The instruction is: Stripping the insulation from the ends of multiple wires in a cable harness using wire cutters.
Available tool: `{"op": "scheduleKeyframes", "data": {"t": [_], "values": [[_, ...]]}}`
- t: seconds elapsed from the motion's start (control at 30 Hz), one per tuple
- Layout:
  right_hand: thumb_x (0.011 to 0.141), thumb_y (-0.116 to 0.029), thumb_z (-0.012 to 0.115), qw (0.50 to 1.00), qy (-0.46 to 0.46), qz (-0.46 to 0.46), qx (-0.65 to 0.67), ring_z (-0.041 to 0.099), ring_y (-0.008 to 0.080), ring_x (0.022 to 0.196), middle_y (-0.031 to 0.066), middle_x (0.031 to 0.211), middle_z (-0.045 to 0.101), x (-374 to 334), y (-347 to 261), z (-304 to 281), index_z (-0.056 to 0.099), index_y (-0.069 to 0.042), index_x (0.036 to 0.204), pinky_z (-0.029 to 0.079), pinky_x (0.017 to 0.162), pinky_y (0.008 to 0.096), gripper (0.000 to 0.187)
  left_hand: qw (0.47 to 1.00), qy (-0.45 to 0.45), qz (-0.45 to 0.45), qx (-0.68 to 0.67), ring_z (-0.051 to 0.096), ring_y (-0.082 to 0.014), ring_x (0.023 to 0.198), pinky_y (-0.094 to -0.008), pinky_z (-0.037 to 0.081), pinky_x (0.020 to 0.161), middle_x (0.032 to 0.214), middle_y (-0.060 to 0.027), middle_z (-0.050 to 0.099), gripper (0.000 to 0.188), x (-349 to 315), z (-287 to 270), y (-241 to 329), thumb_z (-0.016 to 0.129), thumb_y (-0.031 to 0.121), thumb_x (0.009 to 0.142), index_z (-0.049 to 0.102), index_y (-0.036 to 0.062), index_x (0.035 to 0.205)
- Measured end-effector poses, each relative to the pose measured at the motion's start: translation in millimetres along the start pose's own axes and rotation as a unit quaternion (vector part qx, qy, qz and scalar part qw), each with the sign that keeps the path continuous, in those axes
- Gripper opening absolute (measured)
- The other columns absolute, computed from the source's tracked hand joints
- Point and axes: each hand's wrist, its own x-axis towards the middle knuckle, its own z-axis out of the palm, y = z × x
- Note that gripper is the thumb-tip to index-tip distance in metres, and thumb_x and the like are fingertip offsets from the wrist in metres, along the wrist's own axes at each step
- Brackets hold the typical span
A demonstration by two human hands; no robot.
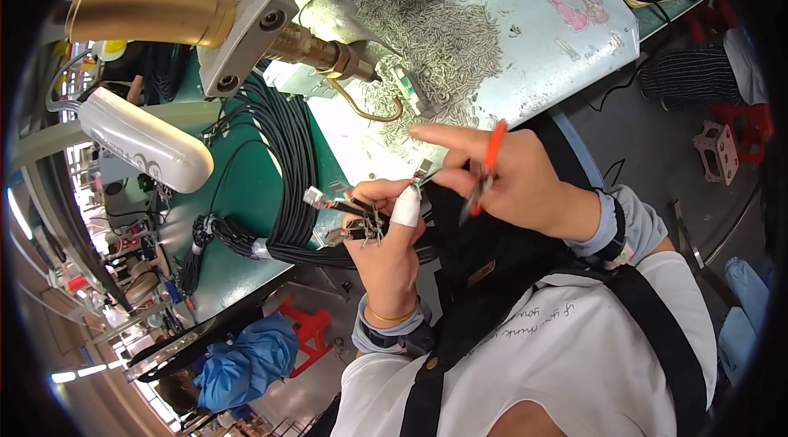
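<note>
My left hand (pixel 390 252), a white covering on its thumb (pixel 406 209), is closed around several short black cables (pixel 357 209). Their ends carry silver metal connectors (pixel 313 196) and coloured wires. One small silver connector (pixel 423 166) sticks up above the thumb. Close on the right, my right hand (pixel 521 187) has its index finger stretched out and its other fingers curled. Tucked in it is an orange-handled tool (pixel 496 146), blurred, with its exact kind unclear. The right thumb and a finger are near the upright connector; whether they touch it is hard to see.
A brass-coloured soldering head (pixel 328 55) on a clamp reaches over the bench. Below it lies a heap of small silver metal pieces (pixel 447 39) on a pale metal plate (pixel 574 39). Coiled black cable (pixel 287 150) rests on the green mat, beside a white lamp (pixel 144 141).
</note>
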Motion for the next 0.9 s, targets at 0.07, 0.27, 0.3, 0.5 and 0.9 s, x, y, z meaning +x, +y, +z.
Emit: {"op": "scheduleKeyframes", "data": {"t": [0.07,0.27,0.3,0.5,0.9], "values": [[0.078,-0.006,0.059,0.937,0.037,-0.217,-0.27,0.058,0.0091,0.056,0.0082,0.072,0.062,-1.7,0.3,-0.6,0.061,-0.005,0.094,0.037,0.044,0.0191,0.017,0.998,0.03,0.039,0.05,0.036,-0.004,0.055,-0.0187,0.028,0.045,0.065,0.0002,0.045,0.008,-1.0,-0.2,-1.7,0.055,-0.001,0.078,0.049,0.0007,0.084],[0.08,-0.008,0.059,0.937,0.07,-0.27,-0.21,0.058,0.0109,0.055,0.0073,0.073,0.062,-0.9,0.7,0.9,0.06,-0.005,0.092,0.041,0.046,0.0213,0.013,0.985,0.005,0.13,0.113,0.05,-0.0092,0.067,-0.0192,0.039,0.064,0.074,-0.003,0.053,0.017,-0.3,-3.4,-5.2,0.06,-0.009,0.072,0.052,-0.0021,0.086],[0.08,-0.008,0.059,0.964,0.065,-0.224,-0.127,0.058,0.0108,0.055,0.0075,0.074,0.062,0.7,2.0,2.5,0.06,-0.004,0.092,0.042,0.047,0.0215,0.012,0.983,-0.004,0.143,0.117,0.05,-0.0094,0.068,-0.0193,0.039,0.065,0.075,-0.0036,0.053,0.017,0.5,-2.5,-4.5,0.06,-0.009,0.072,0.052,-0.0024,0.085],[0.082,-0.008,0.056,0.994,-0.004,0.057,0.091,0.057,0.0096,0.056,0.0066,0.073,0.061,1.2,-4.5,3.8,0.057,-0.003,0.088,0.042,0.05,0.0209,0.008,0.971,0.003,0.177,0.162,0.051,-0.0101,0.068,-0.0204,0.041,0.066,0.077,-0.0046,0.054,0.018,0.8,-1.2,-7.5,0.06,-0.009,0.072,0.053,-0.0022,0.088],[0.087,-0.01,0.049,0.945,-0.041,0.173,0.274,0.053,0.0082,0.052,0.0044,0.072,0.055,4.4,-6.7,8.7,0.05,0.001,0.088,0.041,0.049,0.0194,0.011,0.984,0.045,0.104,0.134,0.04,-0.0032,0.052,-0.0154,0.027,0.044,0.07,-0.0016,0.051,0.012,3.3,3.9,-13.0,0.058,0.001,0.078,0.052,0.0007,0.089]]}}
